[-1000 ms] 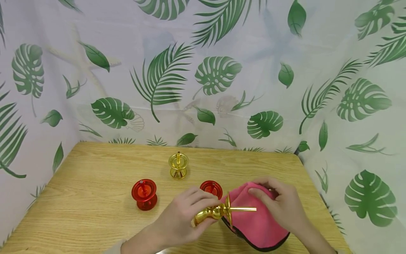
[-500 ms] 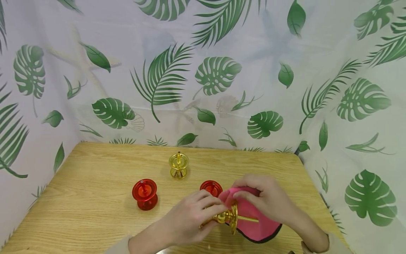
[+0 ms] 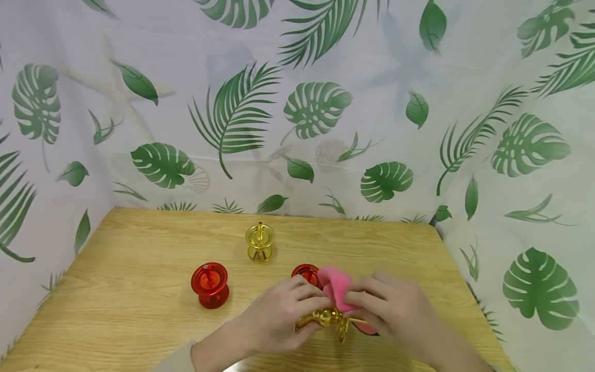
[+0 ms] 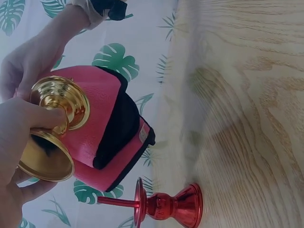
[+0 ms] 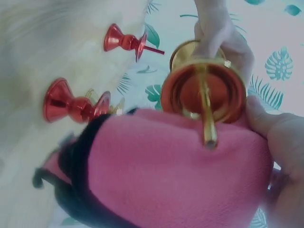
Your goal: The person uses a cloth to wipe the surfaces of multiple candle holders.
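Note:
My left hand grips a shiny gold candle holder by its narrow stem. The holder lies on its side in the air, its spike pointing right. In the left wrist view its hollow base faces the camera. A pink cloth with black edging is in my right hand, bunched beside the holder's dish. From the right wrist, the cloth lies along the dish's lower rim, with the gold spike in front of it. Whether the cloth presses on the dish is hard to tell.
Two red candle holders stand upright on the wooden table: one at the left, one just behind my left hand, partly hidden. Further back is a smaller-looking gold candle holder. Leaf-printed sheets enclose the table's back and sides.
My right hand has moved left toward the holder, and the cloth, spread wide before, is now mostly bunched against it. The gold holder has shifted slightly right. The standing holders stay put.

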Available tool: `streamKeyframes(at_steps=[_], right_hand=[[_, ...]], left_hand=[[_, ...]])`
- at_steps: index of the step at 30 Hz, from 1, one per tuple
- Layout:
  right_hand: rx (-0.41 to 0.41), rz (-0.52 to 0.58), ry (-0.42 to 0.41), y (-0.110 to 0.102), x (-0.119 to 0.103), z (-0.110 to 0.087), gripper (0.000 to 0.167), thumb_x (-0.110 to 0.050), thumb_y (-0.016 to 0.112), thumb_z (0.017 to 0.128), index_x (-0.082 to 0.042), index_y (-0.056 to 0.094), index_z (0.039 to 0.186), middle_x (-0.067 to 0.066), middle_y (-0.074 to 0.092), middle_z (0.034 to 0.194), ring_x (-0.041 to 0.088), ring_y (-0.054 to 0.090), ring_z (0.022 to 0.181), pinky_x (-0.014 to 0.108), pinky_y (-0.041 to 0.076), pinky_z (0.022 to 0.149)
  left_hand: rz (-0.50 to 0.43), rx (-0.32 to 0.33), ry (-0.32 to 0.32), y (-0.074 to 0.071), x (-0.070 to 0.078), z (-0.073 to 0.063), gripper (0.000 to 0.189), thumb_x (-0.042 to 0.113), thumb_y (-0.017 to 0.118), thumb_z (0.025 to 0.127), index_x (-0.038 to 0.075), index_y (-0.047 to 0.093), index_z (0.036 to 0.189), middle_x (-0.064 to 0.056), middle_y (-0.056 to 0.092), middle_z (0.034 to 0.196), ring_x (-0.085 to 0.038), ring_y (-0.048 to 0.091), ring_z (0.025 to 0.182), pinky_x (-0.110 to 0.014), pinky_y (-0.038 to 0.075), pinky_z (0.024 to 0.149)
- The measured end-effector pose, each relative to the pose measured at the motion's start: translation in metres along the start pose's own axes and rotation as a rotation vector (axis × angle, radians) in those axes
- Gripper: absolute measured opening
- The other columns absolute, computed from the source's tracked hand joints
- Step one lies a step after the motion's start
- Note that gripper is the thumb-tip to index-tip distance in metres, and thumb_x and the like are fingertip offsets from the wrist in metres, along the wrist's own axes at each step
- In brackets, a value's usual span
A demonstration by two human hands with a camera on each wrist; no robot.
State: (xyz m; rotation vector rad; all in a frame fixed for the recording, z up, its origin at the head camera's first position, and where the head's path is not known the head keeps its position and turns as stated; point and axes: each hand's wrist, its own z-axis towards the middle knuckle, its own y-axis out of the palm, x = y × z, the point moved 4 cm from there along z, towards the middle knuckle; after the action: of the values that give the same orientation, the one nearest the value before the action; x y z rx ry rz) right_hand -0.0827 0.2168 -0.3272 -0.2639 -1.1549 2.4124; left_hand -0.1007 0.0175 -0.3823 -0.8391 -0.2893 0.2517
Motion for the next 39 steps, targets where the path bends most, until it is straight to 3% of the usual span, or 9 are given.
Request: streamKeyframes(at_steps=[8, 14, 20, 24, 26, 30, 33, 36, 39], right_hand=[[0.164, -0.262, -0.215, 0.005, -0.031, -0.012, 0.040, -0.022, 0.046, 0.114, -0.011, 0.078, 0.092, 0.004, 0.076, 0.090, 0.017, 0.062, 0.069, 0.022, 0.051, 0.056], [0.113, -0.369, -0.194, 0.011, -0.046, -0.019, 0.050, -0.036, 0.042, 0.114, -0.015, 0.081, 0.091, 0.002, 0.078, 0.088, 0.016, 0.062, 0.068, 0.023, 0.053, 0.057], [0.126, -0.248, -0.026, 0.006, -0.035, -0.009, 0.044, -0.041, 0.048, 0.112, -0.017, 0.079, 0.092, -0.003, 0.075, 0.090, 0.014, 0.063, 0.071, 0.023, 0.052, 0.057], [0.014, -0.122, 0.144, 0.004, -0.020, -0.002, 0.045, -0.048, 0.048, 0.109, -0.019, 0.080, 0.097, -0.007, 0.073, 0.094, 0.008, 0.065, 0.074, 0.017, 0.056, 0.064], [-0.037, -0.061, 0.206, 0.004, -0.011, 0.001, 0.037, -0.047, 0.055, 0.106, -0.020, 0.079, 0.098, -0.010, 0.070, 0.093, 0.003, 0.063, 0.074, 0.013, 0.054, 0.065], [-0.167, 0.081, 0.356, 0.009, 0.007, 0.003, 0.008, -0.029, 0.079, 0.094, -0.022, 0.078, 0.099, -0.015, 0.066, 0.090, -0.007, 0.053, 0.070, 0.011, 0.048, 0.062], [-0.267, 0.228, 0.484, 0.013, 0.018, 0.001, 0.014, -0.016, 0.083, 0.090, -0.024, 0.078, 0.101, -0.017, 0.066, 0.090, -0.008, 0.051, 0.072, 0.014, 0.049, 0.061], [-0.284, 0.312, 0.522, 0.015, 0.023, -0.003, 0.015, -0.014, 0.080, 0.092, -0.025, 0.077, 0.102, -0.016, 0.066, 0.091, -0.007, 0.053, 0.073, 0.017, 0.051, 0.060], [-0.212, 0.288, 0.463, 0.013, 0.020, -0.004, 0.019, -0.012, 0.082, 0.089, -0.025, 0.078, 0.102, -0.017, 0.066, 0.092, -0.007, 0.055, 0.075, 0.014, 0.051, 0.062]], left_hand=[[-0.087, 0.004, -0.025, 0.003, -0.007, 0.000, 0.035, 0.017, 0.090, 0.081, 0.012, 0.075, 0.112, 0.003, 0.078, 0.107, -0.011, 0.070, 0.099, -0.020, 0.056, 0.093], [-0.126, -0.003, -0.048, 0.004, -0.010, 0.000, 0.034, 0.014, 0.089, 0.081, 0.011, 0.075, 0.112, 0.002, 0.078, 0.107, -0.012, 0.070, 0.099, -0.021, 0.056, 0.090], [-0.066, 0.018, -0.002, 0.001, -0.007, 0.000, 0.034, 0.014, 0.090, 0.081, 0.011, 0.076, 0.111, 0.003, 0.078, 0.107, -0.011, 0.069, 0.099, -0.019, 0.055, 0.090], [-0.017, 0.027, 0.039, 0.001, -0.004, -0.002, 0.035, 0.015, 0.091, 0.079, 0.012, 0.076, 0.112, 0.004, 0.078, 0.107, -0.010, 0.067, 0.097, -0.017, 0.055, 0.089], [0.018, 0.032, 0.070, 0.001, -0.003, -0.003, 0.036, 0.016, 0.091, 0.079, 0.012, 0.077, 0.112, 0.004, 0.078, 0.107, -0.010, 0.067, 0.096, -0.016, 0.054, 0.089], [0.084, 0.043, 0.127, 0.001, 0.002, -0.004, 0.039, 0.021, 0.091, 0.080, 0.012, 0.076, 0.115, 0.005, 0.078, 0.109, -0.009, 0.067, 0.098, -0.016, 0.054, 0.091], [0.093, 0.046, 0.150, 0.001, 0.004, -0.004, 0.040, 0.021, 0.090, 0.081, 0.013, 0.075, 0.117, 0.005, 0.078, 0.110, -0.009, 0.067, 0.099, -0.016, 0.054, 0.092], [0.081, 0.043, 0.161, 0.001, 0.005, -0.004, 0.041, 0.021, 0.088, 0.082, 0.013, 0.074, 0.120, 0.005, 0.078, 0.112, -0.009, 0.067, 0.099, -0.016, 0.053, 0.092], [0.063, 0.041, 0.155, 0.001, 0.005, -0.003, 0.040, 0.021, 0.088, 0.083, 0.012, 0.074, 0.120, 0.004, 0.078, 0.112, -0.009, 0.067, 0.099, -0.016, 0.053, 0.092]])
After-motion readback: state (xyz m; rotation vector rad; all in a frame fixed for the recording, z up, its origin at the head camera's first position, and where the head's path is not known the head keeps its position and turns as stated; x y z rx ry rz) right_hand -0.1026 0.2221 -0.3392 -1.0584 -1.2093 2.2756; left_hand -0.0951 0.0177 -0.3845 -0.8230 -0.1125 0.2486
